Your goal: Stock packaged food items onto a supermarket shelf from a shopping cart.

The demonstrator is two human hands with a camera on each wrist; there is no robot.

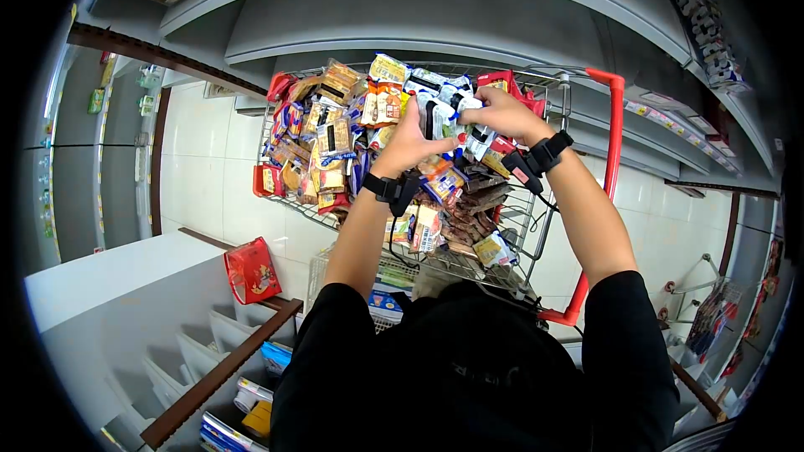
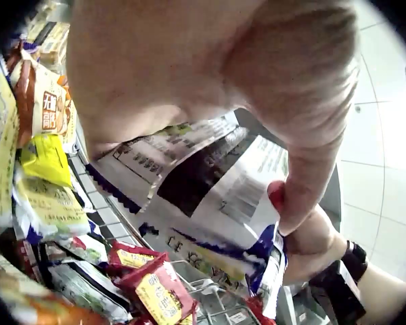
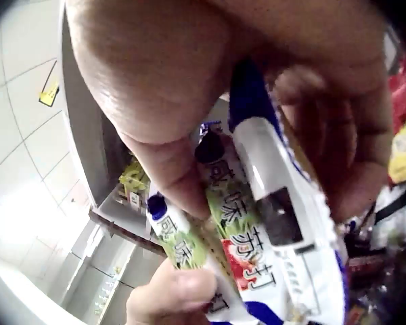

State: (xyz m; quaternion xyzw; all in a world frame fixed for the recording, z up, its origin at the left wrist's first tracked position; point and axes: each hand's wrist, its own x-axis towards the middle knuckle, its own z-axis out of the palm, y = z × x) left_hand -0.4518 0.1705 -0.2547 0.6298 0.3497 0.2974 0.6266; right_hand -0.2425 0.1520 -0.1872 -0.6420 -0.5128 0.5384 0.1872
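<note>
Both hands work at twelve o'clock above the heaped cart (image 1: 617, 130). The left hand (image 1: 409, 146) has its grip pinched on the white-and-blue packets (image 1: 446, 115), and the right hand (image 1: 505, 114) has its grip clamped on them from one o'clock.

**Cracker wrappers carry the only legible print**

In the right wrist view, the white-and-blue packet (image 3: 277, 230) bears four Chinese characters running down its front: 咸味苏打. The second packet (image 3: 179, 247) just beside it shows the first two, 咸味; the rest is covered. In the left wrist view, an orange packet (image 2: 49, 108) has white characters too blurred to read. The shelf price tags (image 1: 662, 117) in the head view are too small to read.
</note>
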